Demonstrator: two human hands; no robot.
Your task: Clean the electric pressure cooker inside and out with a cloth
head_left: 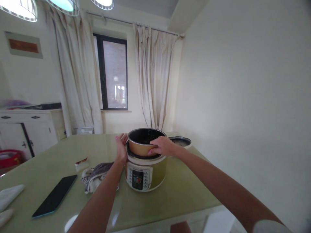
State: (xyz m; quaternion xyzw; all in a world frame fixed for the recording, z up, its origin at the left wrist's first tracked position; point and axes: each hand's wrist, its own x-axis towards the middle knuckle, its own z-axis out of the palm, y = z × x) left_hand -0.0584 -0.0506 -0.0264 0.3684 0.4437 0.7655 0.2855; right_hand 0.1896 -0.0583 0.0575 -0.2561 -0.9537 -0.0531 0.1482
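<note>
A rice cooker (pixel 159 176) with a front control panel stands on the table, its top uncovered. Its inner pot (pixel 138 148), golden outside and dark inside, sits partly raised out of the opening and slightly tilted. My right hand (pixel 164 146) pinches the pot's near right rim, with the fingers inside and the thumb outside. At the left side of the cooker, my left hand (pixel 121 149) rests upright against the rim area, fingers stretched and partly hidden behind the pot. Behind my right hand lies the round lid (pixel 181 141), dark on its upper face.
A crumpled cloth (pixel 96 176) lies left of the cooker, beside a small white box (pixel 82 164). Farther left are a dark tablet (pixel 55 195) and a white object (pixel 9 196). The green tabletop (pixel 97 147) ends near a bare wall on the right.
</note>
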